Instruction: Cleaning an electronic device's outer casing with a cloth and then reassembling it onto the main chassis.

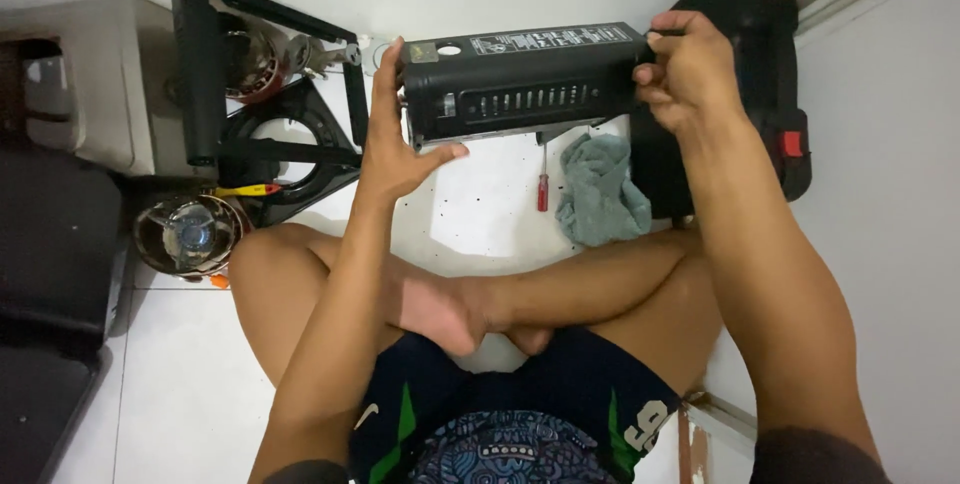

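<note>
Head camera looks down at you sitting cross-legged on the white tiled floor [180, 384], and both your hands hold up a black box-shaped appliance housing [520, 79] in front of you, above the floor and your crossed legs. Your left hand [395, 134] presses flat against its left end, the fingers stretched upward and the thumb hooked under the lower edge. Your right hand [685, 69] is closed around its right end, fingers curled over the top corner. The housing lies horizontal, with a row of narrow slots on the side that faces you. Just below it, on the floor, lies a screwdriver with a red handle [543, 187], and beside that a crumpled grey cloth [600, 189]. A black plastic case with red latches [760, 54] is at the right, behind your right hand. To the left, well apart, are a black metal frame [215, 64], a round shiny metal part [188, 234] and a tool with a yellow handle [248, 190].
</note>
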